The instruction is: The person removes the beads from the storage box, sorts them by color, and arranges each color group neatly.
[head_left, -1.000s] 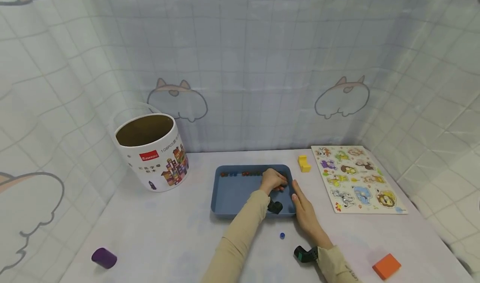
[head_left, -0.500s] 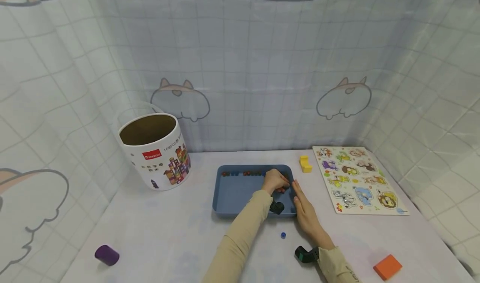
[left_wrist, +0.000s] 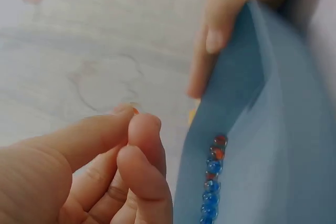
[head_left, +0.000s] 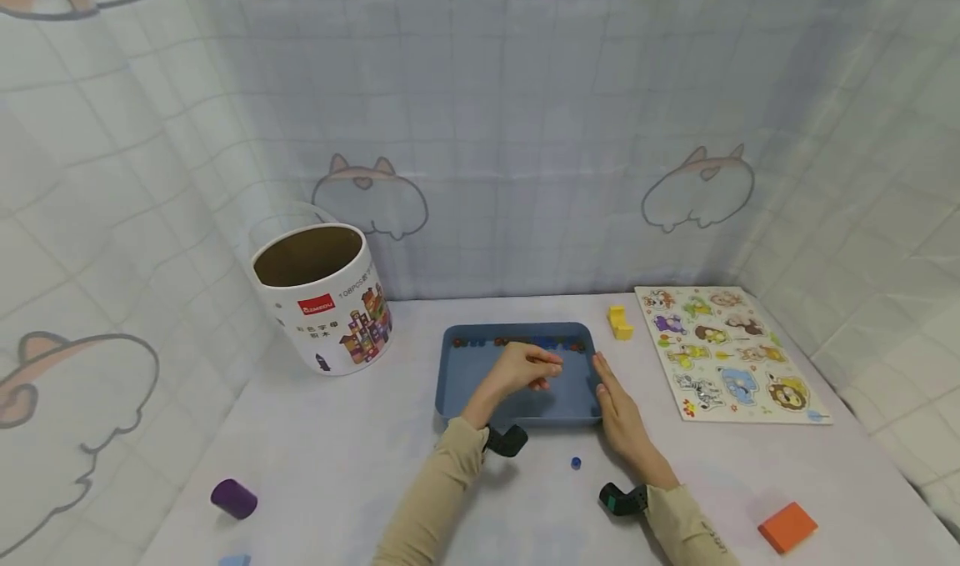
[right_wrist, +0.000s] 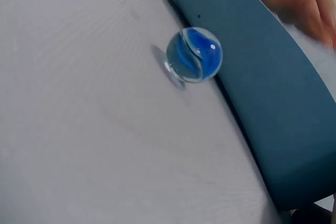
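My left hand (head_left: 521, 368) is above the blue tray (head_left: 517, 422), with thumb and fingertips together. In the left wrist view, an orange speck of a marble (left_wrist: 135, 110) shows between the fingertips; most of it is hidden by them. Fairly straight fingers of my right hand (head_left: 624, 420) rest against the tray's right side. Along the tray's far wall lie several red and blue glass marbles (left_wrist: 212, 184) in a row. A clear marble with blue swirls (right_wrist: 194, 54) sits on the table outside the tray's near side.
A white bucket (head_left: 337, 324) stands at the back left. Behind the tray's right corner is a yellow block (head_left: 619, 323), with an animal puzzle board (head_left: 720, 353) further right. A purple cylinder (head_left: 234, 498) lies front left and an orange block (head_left: 787, 528) front right.
My left hand has drawn back from the tray's far right corner, toward the left and nearer to me, uncovering the marbles there. The right hand stays against the tray's side. The view has shifted slightly.
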The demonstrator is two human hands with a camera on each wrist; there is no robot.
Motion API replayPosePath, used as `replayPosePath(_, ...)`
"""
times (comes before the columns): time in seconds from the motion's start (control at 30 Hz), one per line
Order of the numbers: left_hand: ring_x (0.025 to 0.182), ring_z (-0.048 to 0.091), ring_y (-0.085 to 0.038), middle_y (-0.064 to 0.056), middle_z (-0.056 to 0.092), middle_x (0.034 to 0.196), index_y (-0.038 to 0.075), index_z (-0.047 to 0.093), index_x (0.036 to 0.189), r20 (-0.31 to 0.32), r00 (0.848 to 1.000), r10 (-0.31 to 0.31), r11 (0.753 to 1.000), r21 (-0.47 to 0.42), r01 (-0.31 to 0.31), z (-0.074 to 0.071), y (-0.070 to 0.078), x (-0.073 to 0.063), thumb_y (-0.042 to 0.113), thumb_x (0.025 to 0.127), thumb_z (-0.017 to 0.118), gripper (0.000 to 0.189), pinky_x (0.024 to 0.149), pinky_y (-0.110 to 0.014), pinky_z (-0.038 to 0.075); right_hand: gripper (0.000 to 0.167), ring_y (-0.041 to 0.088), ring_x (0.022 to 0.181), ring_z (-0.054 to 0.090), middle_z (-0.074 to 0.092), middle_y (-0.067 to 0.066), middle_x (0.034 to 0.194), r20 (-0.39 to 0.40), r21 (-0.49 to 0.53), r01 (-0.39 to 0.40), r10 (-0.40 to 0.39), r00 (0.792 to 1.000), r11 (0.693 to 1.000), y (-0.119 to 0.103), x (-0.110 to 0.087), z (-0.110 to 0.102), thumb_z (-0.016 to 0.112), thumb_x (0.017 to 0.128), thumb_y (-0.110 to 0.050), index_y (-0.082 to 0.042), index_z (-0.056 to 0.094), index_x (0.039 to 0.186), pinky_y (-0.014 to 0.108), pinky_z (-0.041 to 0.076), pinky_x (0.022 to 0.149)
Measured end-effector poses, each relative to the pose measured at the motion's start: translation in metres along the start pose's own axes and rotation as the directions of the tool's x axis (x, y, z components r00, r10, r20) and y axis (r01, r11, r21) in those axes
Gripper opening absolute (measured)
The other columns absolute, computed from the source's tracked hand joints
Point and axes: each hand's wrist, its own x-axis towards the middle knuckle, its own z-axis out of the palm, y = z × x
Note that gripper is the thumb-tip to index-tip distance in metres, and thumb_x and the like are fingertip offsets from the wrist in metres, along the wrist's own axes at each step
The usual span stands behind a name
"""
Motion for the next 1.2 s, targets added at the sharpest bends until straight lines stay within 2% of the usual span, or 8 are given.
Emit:
replayPosePath(0.2, 0.07, 0.068, -0.035, -0.017, 0.074, 0.096, 0.009, 0.076, 0.101, 0.076, 0.997, 0.001, 1.0, -0.015, 0.0, -0.003, -0.016, -0.056, 0.018, 0.088, 0.073, 0.016, 0.06, -0.038, 0.056, 0.046, 0.045, 0.142, 0.026, 0.026, 0.022, 0.157, 0.027, 0.007, -0.017, 0.017, 0.999, 1.0, 0.001, 0.0, -0.003, 0.033, 0.105, -0.007, 0.002, 0.031, 0.15, -0.004, 0.005, 0.106)
replayPosePath(0.33, 0.061, 0.067, -0.029, -0.011, 0.075, 0.086, 0.01, 0.077, 0.095, 0.084, 0.996, 0.009, 0.999, 0.033, -0.012, 0.007, -0.026, -0.071, 0.016, 0.086, 0.074, 0.011, 0.052, -0.032, 0.053, 0.046, 0.045, 0.143, 0.025, 0.024, 0.021, 0.158, 0.026, 0.004, -0.038, 0.038, 0.999, 0.999, 0.001, 0.002, -0.008, 0.032, 0.106, -0.01, -0.001, 0.029, 0.151, -0.004, 0.004, 0.105)
replayPosePath(0.53, 0.046, 0.058, -0.016, -0.008, 0.07, 0.064, 0.01, 0.077, 0.088, 0.09, 0.996, 0.008, 0.989, 0.146, -0.021, 0.026, -0.033, -0.083, 0.014, 0.084, 0.076, 0.006, 0.041, -0.022, 0.041, 0.046, 0.045, 0.143, 0.024, 0.024, 0.022, 0.158, 0.037, 0.008, -0.037, 0.036, 0.999, 0.999, 0.002, 0.001, -0.005, 0.031, 0.106, -0.012, 0.0, 0.028, 0.151, -0.004, 0.004, 0.106)
replayPosePath(0.7, 0.039, 0.053, -0.007, 0.0, 0.069, 0.059, 0.011, 0.076, 0.084, 0.161, 0.987, -0.005, 0.977, 0.209, -0.029, 0.046, -0.029, -0.092, 0.012, 0.081, 0.078, 0.003, 0.039, -0.02, 0.039, 0.045, 0.042, 0.142, 0.027, 0.028, 0.022, 0.156, 0.018, -0.001, -0.025, 0.025, 1.0, 1.0, 0.0, 0.001, -0.003, 0.034, 0.105, -0.009, 0.001, 0.032, 0.149, -0.004, 0.006, 0.106)
replayPosePath(0.9, 0.033, 0.042, 0.0, 0.004, 0.067, 0.055, 0.011, 0.075, 0.074, 0.213, 0.976, 0.052, 0.967, 0.232, -0.103, 0.068, -0.027, -0.098, 0.007, 0.075, 0.082, 0.008, 0.037, -0.017, 0.034, 0.044, 0.009, 0.147, 0.022, 0.032, 0.024, 0.154, -0.013, -0.011, 0.007, -0.007, 1.0, 1.0, 0.001, 0.001, -0.003, 0.036, 0.105, -0.007, 0.002, 0.035, 0.148, -0.004, 0.007, 0.107)
replayPosePath(0.97, 0.032, 0.041, 0.001, 0.006, 0.064, 0.052, 0.012, 0.074, 0.072, 0.209, 0.976, 0.062, 0.959, 0.259, -0.116, 0.071, -0.029, -0.098, 0.008, 0.073, 0.083, 0.01, 0.036, -0.017, 0.034, 0.044, 0.016, 0.148, 0.023, 0.031, 0.023, 0.155, -0.004, -0.009, -0.001, 0.001, 1.0, 1.0, 0.001, 0.001, -0.003, 0.035, 0.105, -0.008, 0.002, 0.034, 0.148, -0.004, 0.007, 0.106)
replayPosePath(1.1, 0.033, 0.042, 0.0, 0.008, 0.059, 0.048, 0.015, 0.074, 0.072, 0.2, 0.979, 0.048, 0.949, 0.297, -0.107, 0.073, -0.03, -0.098, 0.011, 0.072, 0.085, 0.012, 0.037, -0.018, 0.035, 0.044, 0.041, 0.142, 0.028, 0.03, 0.022, 0.155, 0.003, 0.002, -0.019, 0.019, 1.0, 1.0, 0.0, 0.001, -0.003, 0.034, 0.105, -0.009, 0.002, 0.034, 0.148, -0.004, 0.006, 0.106)
replayPosePath(1.2, 0.034, 0.044, -0.002, 0.007, 0.061, 0.05, 0.014, 0.075, 0.08, 0.204, 0.979, 0.023, 0.958, 0.275, -0.08, 0.065, -0.026, -0.093, 0.015, 0.074, 0.084, 0.01, 0.037, -0.019, 0.037, 0.044, 0.04, 0.142, 0.028, 0.03, 0.023, 0.155, 0.003, -0.001, -0.005, 0.005, 1.0, 1.0, 0.0, 0.001, -0.002, 0.034, 0.105, -0.009, 0.003, 0.034, 0.148, -0.004, 0.007, 0.106)
